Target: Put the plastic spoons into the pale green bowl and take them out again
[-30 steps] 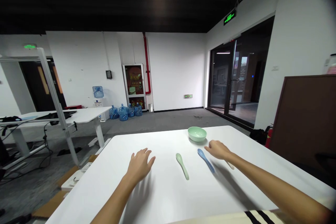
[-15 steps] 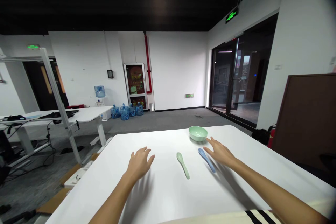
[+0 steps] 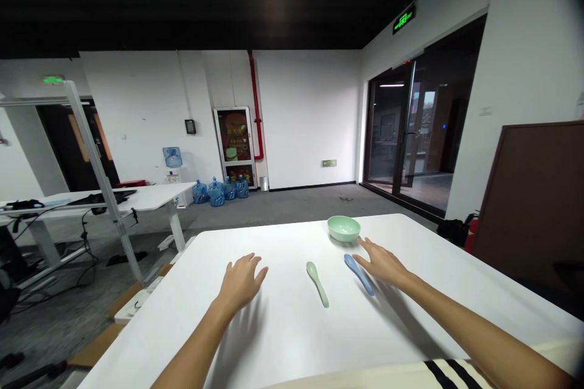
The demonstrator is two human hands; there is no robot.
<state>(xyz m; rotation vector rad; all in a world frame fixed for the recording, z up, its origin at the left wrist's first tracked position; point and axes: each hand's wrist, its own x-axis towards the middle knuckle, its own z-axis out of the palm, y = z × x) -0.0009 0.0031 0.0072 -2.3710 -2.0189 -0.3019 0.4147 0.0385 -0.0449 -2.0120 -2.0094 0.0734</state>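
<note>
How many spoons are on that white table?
2. A pale green spoon lies near the middle of the white table, and a blue spoon lies to its right, close beside the right hand. Another could be hidden under that hand.

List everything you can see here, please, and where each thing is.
table: one, white, directly before the person
bowl: one, pale green, near the table's far edge
green spoon: one, pale green, on the table between the hands
blue spoon: one, blue, on the table beside the right hand
desk: one, white, far left
water bottles: four, blue, on the floor by the back wall
water dispenser: one, white with blue bottle, by the back wall
pipe: one, red, on the back wall
glass doors: one set, dark frames, right side
fire extinguisher: one, red, right of the table
board: one, brown, far right
left hand: one, bare, open, over the table's left part
right hand: one, bare, open, just past the blue spoon
</note>
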